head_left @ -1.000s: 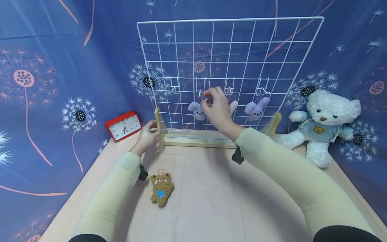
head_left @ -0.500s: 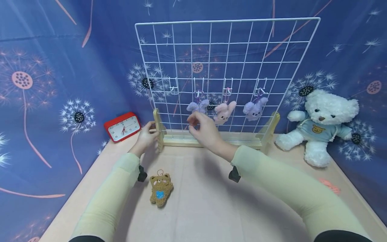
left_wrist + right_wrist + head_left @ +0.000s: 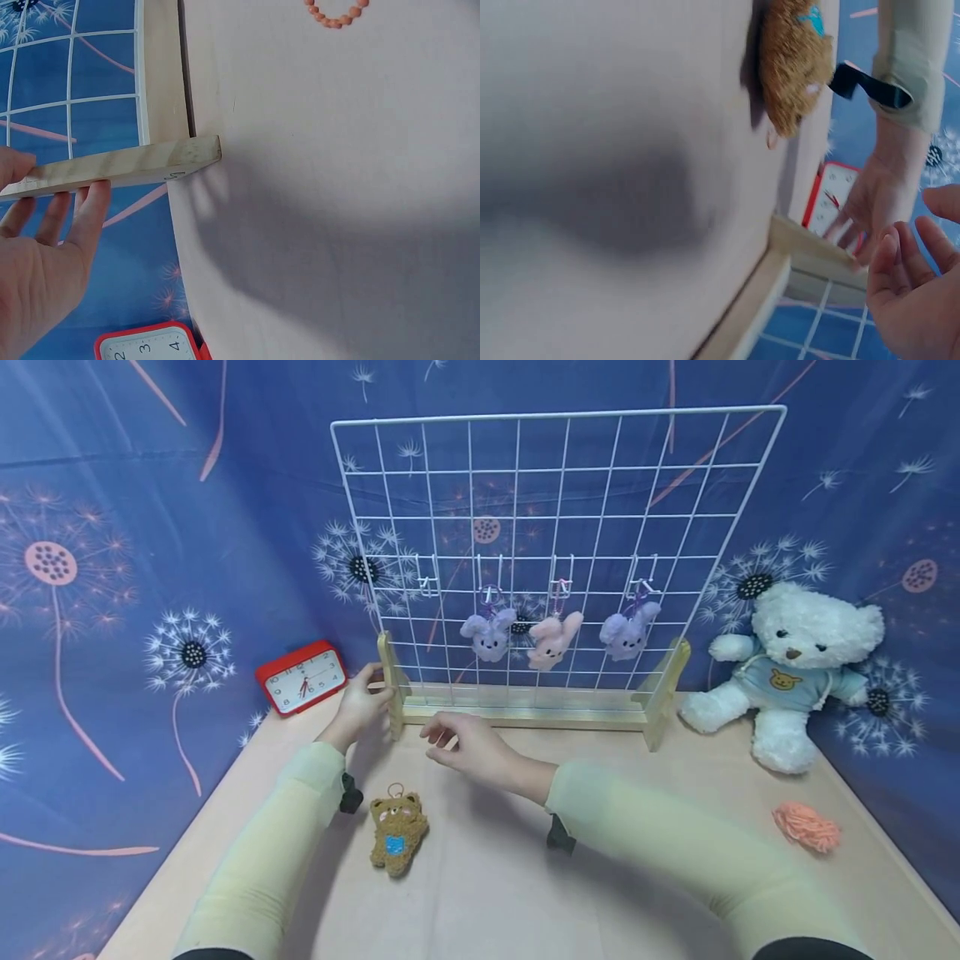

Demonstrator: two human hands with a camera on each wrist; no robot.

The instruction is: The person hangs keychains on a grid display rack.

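Note:
My left hand (image 3: 365, 700) pinches the left wooden foot (image 3: 120, 165) of a white wire grid rack (image 3: 558, 416), thumb on one side and fingers on the other. Low in front of the rack is my right hand (image 3: 471, 748), its fingers loosely bent with nothing between them. Below it lies a brown bear plush keychain (image 3: 397, 839) with a blue patch and a small ring, face up on the table. Three bunny plush charms hang from hooks on the grid: a purple one (image 3: 489, 637) on the left, a pink one (image 3: 553, 642), and another purple one (image 3: 628, 633).
The leftmost hook (image 3: 427, 583) carries no charm. A red clock (image 3: 302, 678) stands behind my left hand. At the right sit a white teddy bear (image 3: 797, 672) in a blue shirt and a coral yarn bundle (image 3: 807, 827). Dandelion-print cloth hangs behind.
My right hand has come away from the left purple bunny charm and moved down and left toward the bear keychain. The yarn bundle is uncovered by the arm. My left hand stays on the foot.

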